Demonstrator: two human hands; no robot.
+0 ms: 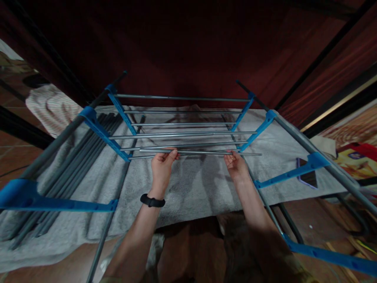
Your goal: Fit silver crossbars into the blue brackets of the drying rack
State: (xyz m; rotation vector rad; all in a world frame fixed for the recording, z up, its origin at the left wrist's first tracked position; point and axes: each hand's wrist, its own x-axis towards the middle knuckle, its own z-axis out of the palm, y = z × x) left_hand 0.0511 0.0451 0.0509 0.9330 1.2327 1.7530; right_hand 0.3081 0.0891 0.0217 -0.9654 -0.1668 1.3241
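Observation:
A thin grey metal tube (pixel 200 152) lies level across both of my hands, in front of a rack's bars. My left hand (pixel 163 163), with a black band at the wrist, pinches it left of its middle. Toward its right part, my right hand (pixel 235 163) has its fingers closed around it. Behind stands the rack, with blue plastic brackets (pixel 105 135) on the left and a matching blue bracket (pixel 259 129) on the right. Several thin crossbars (pixel 182 135) span between them. Thicker grey side poles (pixel 59 145) carry the brackets.
Several loose grey tubes (pixel 73 169) lie at the left on a grey blanket (pixel 194 188). Nearer blue brackets (pixel 59 202) jut inward at both sides. A phone (pixel 306 175) rests at the right. Dark red fabric (pixel 182 51) hangs behind the rack.

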